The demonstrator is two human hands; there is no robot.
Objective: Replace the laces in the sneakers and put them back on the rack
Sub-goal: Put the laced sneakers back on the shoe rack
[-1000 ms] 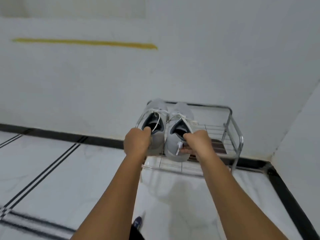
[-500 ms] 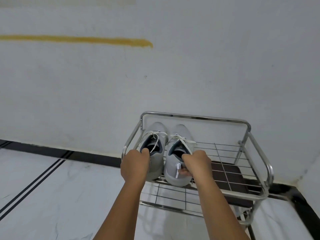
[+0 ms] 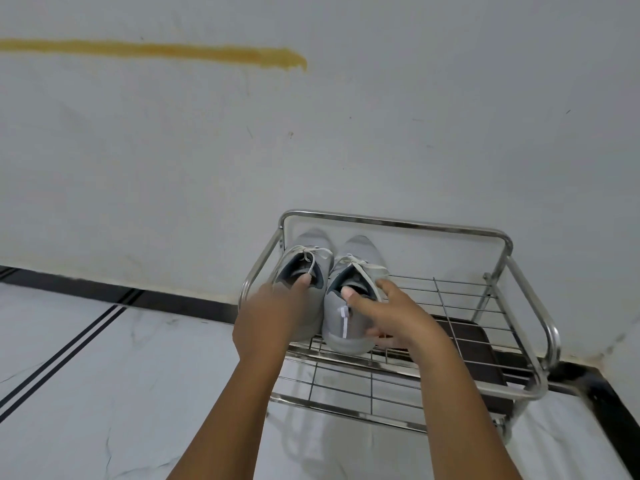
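Two grey sneakers with white laces stand side by side, toes to the wall, on the left end of the top shelf of a chrome wire rack (image 3: 394,221). My left hand (image 3: 270,317) holds the heel of the left sneaker (image 3: 313,239), thumb tip inside its collar; its other fingers are hidden behind the hand. My right hand (image 3: 394,317) has its fingers spread at the heel of the right sneaker (image 3: 360,245). Its thumb touches the collar rim and its index finger lies along the shoe's right side.
The rack stands against a white wall near the room's right corner. A dark brown object (image 3: 474,344) lies on its lower shelf, to the right. The top shelf's wire grid (image 3: 450,299) is bare right of the shoes. White marble floor (image 3: 104,375) spreads to the left.
Both sneakers came down from above the rack onto its top shelf. My right hand went from a closed grip on the heel to spread fingers. The camera moved closer.
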